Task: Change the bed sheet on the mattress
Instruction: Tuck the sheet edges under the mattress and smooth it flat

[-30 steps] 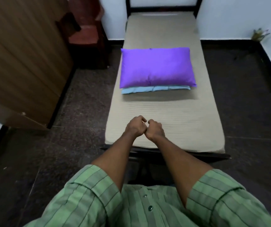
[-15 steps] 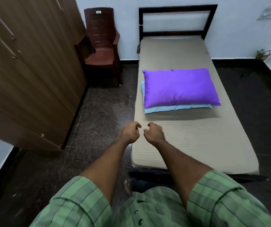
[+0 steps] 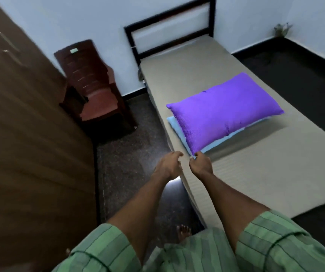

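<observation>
Going left to right: the chair (image 3: 96, 97) sits tight beside the bed, so yanked bedding could snag it. Left hand (image 3: 168, 166) hangs loosely curled, holding nothing; right hand (image 3: 200, 163) looks curled near the purple pillow (image 3: 224, 112), its grip unclear. The tan bed sheet (image 3: 255, 163) lies flat on the mattress, pillow stack on top, likely to tumble off.

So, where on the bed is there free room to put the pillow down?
Two bare patches of the mattress: one between the purple pillow and the headboard, and one between the pillow and the foot end. The middle is crowded: the pillow lies on a blue folded cloth there.
</observation>
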A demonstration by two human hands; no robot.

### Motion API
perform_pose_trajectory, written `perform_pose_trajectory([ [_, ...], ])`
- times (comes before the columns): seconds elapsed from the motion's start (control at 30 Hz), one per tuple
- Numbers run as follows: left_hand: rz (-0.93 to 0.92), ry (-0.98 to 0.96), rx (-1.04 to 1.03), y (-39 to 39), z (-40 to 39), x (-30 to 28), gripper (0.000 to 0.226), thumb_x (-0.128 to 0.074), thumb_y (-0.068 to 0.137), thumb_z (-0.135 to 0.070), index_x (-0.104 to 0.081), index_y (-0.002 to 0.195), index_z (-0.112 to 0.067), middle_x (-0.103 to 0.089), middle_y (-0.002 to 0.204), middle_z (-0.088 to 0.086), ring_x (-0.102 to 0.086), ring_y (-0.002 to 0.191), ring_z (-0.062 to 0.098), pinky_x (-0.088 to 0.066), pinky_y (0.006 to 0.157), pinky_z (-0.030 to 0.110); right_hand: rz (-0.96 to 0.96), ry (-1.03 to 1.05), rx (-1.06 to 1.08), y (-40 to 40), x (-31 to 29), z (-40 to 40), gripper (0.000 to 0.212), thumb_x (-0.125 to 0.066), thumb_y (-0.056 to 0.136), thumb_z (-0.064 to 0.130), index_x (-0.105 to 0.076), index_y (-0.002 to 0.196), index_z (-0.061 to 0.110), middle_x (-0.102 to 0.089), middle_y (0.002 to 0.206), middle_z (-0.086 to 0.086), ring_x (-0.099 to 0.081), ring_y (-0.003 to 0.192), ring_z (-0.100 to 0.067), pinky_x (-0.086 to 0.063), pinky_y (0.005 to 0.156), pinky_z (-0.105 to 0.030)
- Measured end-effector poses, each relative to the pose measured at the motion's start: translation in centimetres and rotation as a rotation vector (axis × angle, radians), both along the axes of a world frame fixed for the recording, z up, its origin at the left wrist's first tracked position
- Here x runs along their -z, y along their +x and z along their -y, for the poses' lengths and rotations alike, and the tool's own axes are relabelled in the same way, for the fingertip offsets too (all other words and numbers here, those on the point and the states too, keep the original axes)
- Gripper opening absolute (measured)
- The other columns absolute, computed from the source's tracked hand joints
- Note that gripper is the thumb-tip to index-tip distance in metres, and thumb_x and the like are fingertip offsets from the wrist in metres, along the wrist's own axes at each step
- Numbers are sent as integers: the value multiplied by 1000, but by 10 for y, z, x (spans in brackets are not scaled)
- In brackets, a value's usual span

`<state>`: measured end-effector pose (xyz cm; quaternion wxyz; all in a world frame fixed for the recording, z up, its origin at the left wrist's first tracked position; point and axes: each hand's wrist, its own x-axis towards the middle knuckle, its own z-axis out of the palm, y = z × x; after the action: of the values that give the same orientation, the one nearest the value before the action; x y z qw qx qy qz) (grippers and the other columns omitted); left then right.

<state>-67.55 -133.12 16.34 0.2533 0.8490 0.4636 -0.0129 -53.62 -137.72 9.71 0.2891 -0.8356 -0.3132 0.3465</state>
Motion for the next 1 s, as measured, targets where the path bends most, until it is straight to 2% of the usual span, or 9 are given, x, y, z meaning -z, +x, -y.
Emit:
perform_pose_trajectory([
  [0.1, 56, -30, 0, 1, -49, 14, 47, -54, 93, -10, -57, 140, -12, -59, 141, 11, -54, 131, 28, -41, 111, 36, 13, -22, 139, -2, 7, -28, 30, -53, 93, 33, -65, 110, 12, -68, 116, -19, -62, 112, -39, -51, 91, -40],
  [0.2, 82, -85, 102, 12, -94, 24, 48, -55, 93, -9, -55, 141, -7, -59, 139, 15, -54, 130, 30, -40, 112, 36, 12, -25, 234, -6, 4, -55, 24, -55, 94, 34, -64, 104, 14, -70, 111, -17, -63, 109, -38, -51, 88, -39],
  [0.4, 176, -120, 257, 48, -192, 33, 51, -57, 95, -16, -50, 145, -8, -57, 142, 14, -54, 130, 32, -43, 110, 44, 77, -40, 371, -4, -6, -122, 31, -53, 101, 31, -64, 117, 6, -67, 121, -17, -58, 118, -38, -50, 97, -40],
  [0.6, 260, -197, 479, 83, -281, 31, 51, -60, 99, -17, -49, 146, -4, -60, 138, 16, -58, 125, 28, -42, 108, 37, 84, -66, 644, -1, -17, -182, 34, -52, 102, 32, -62, 125, 9, -66, 127, -15, -58, 122, -35, -49, 99, -40],
  [0.7, 272, -260, 466, 107, -315, 34, 50, -62, 98, -17, -51, 145, -5, -62, 134, 15, -57, 126, 30, -42, 109, 39, 114, -100, 712, 11, -17, -206, 39, -52, 102, 34, -60, 131, 9, -64, 132, -15, -56, 127, -35, -47, 103, -40],
  [0.8, 247, -310, 471, 131, -342, 47, 53, -65, 97, -23, -51, 145, -7, -63, 132, 13, -58, 126, 30, -44, 107, 43, 137, -104, 784, 31, -10, -227, 41, -52, 101, 37, -57, 132, 10, -65, 128, -17, -57, 125, -36, -48, 102, -42],
  [0.9, 219, -295, 539, 159, -367, 63, 56, -68, 96, -28, -51, 145, -6, -61, 138, 14, -55, 131, 30, -43, 110, 44, 83, -123, 862, 59, 4, -246, 59, -54, 101, 43, -43, 147, 9, -55, 142, -19, -50, 134, -38, -45, 108, -45],
  [1.0, 165, -268, 596, 192, -389, 72, 57, -66, 97, -33, -50, 147, -8, -55, 147, 12, -49, 137, 30, -39, 115, 45, -60, -126, 958, 91, 21, -265, 95, -61, 96, 55, -8, 164, 16, -27, 164, -19, -29, 150, -38, -31, 120, -51],
])
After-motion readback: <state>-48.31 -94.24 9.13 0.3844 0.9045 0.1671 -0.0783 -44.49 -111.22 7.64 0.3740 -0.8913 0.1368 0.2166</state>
